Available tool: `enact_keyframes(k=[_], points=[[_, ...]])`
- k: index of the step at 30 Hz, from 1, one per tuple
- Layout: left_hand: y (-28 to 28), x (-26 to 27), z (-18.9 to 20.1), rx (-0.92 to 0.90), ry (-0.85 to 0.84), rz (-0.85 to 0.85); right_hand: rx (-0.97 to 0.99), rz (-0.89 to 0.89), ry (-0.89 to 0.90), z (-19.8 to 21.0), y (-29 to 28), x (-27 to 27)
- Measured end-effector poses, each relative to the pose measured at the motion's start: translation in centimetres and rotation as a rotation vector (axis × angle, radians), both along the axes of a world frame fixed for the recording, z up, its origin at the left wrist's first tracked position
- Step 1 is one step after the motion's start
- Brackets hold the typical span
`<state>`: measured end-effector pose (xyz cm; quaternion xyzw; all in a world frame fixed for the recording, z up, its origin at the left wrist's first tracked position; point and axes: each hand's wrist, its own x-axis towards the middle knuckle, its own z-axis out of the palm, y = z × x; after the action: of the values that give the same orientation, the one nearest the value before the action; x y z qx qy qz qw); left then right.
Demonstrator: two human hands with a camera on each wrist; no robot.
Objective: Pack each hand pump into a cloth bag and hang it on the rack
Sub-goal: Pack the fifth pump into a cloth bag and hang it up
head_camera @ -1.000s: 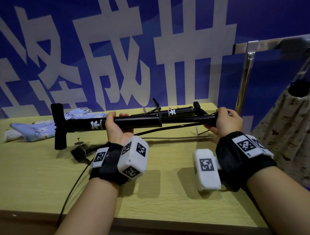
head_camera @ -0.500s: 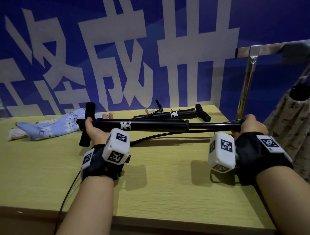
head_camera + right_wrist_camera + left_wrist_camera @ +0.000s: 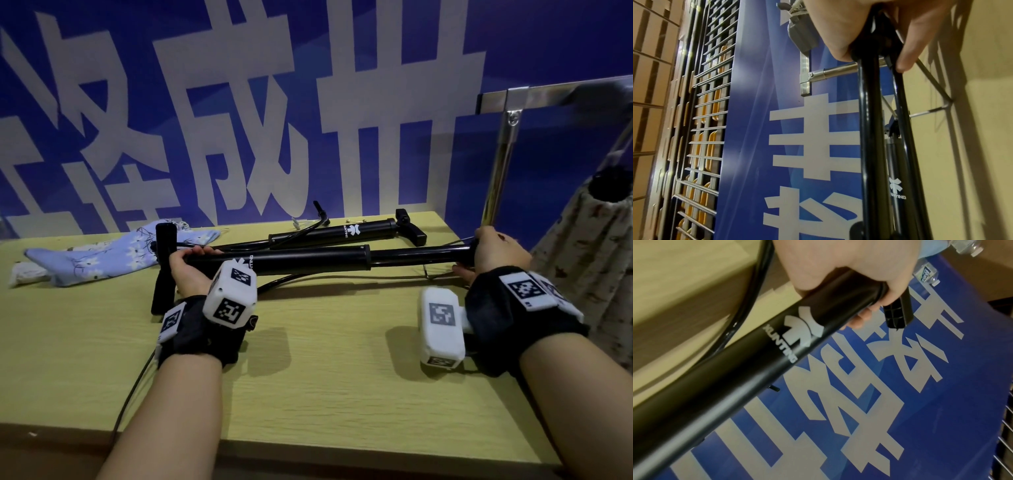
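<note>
You hold one black hand pump (image 3: 308,262) level above the tabletop (image 3: 308,359), just in front of the second pump (image 3: 346,233). Your left hand (image 3: 186,270) has its fingers wrapped round the barrel beside the T-handle; your right hand (image 3: 496,251) grips the opposite end. This looks like preparation for bagging; next, free a hand for the blue cloth bag (image 3: 102,257), left of the second pump.

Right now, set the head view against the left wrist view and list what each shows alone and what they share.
Head view only: the blue floral cloth bag, second hand pump, metal rack, beige patterned bag, and right hand.
Left wrist view only: plastic water bottles beyond the banner.
Both: the left hand gripping the black XUNTING pump, its hose, and the yellow table.
</note>
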<state>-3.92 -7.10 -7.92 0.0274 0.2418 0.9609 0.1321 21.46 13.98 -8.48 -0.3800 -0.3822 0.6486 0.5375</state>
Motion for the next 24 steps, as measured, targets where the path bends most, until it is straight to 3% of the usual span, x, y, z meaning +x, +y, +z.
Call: enact_keyframes(k=[4,8,12,22,24], points=[[0.4,0.5,-0.1,0.035,0.034,-0.009,-0.016,-0.042,0.034,-0.3,0.0,0.4],[0.3,1.0,0.2,0.076,0.028,-0.045,-0.065,-0.168,-0.11,0.3,-0.5,0.3],[0.0,0.4,0.0,0.046,0.043,-0.108,-0.093,-0.206,-0.138,0.6,-1.0,0.1],[0.7,1.5,0.3,0.022,0.017,-0.08,-0.063,-0.112,-0.257,0.5,-0.7,0.5],[1.2,2.1,0.4,0.03,0.012,-0.073,-0.045,-0.067,-0.208,0.3,-0.8,0.6]])
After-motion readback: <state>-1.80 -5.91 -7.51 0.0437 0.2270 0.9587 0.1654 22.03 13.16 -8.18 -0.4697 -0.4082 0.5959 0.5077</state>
